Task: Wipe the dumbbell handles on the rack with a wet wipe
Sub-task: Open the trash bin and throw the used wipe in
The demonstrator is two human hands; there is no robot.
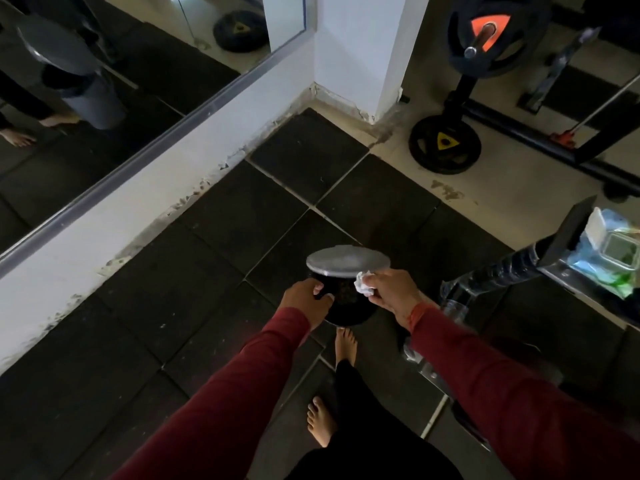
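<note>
Shiny glass fills the far left: a big mirror (86, 81) on the white wall, and I can see a grey bin and bare feet in it. Below it lie dark rubber floor mats (138, 323).

Next I see my left hand (306, 299), in a red sleeve. Its fingers curl over the rim of a small black bin (346, 306), holding it. The bin's grey lid (348, 261) stands tipped up at the back, so the bin is open.

My right hand (388, 292) is just beside it, over the open bin. Its fingertips pinch a scrunched white wet wipe (363, 282) at the bin's edge.

Under the hands I see two bare feet (332, 386) on the mats.

Further right, a dark handle with ridges (505, 268) sticks out from a metal rack (568, 271). I cannot tell if it is a dumbbell. On the rack sits a pack of wipes (609, 251), blue and green, with its flap open.

Up in the far corner, black weight plates (445, 143) lean by a stand on the pale floor.
</note>
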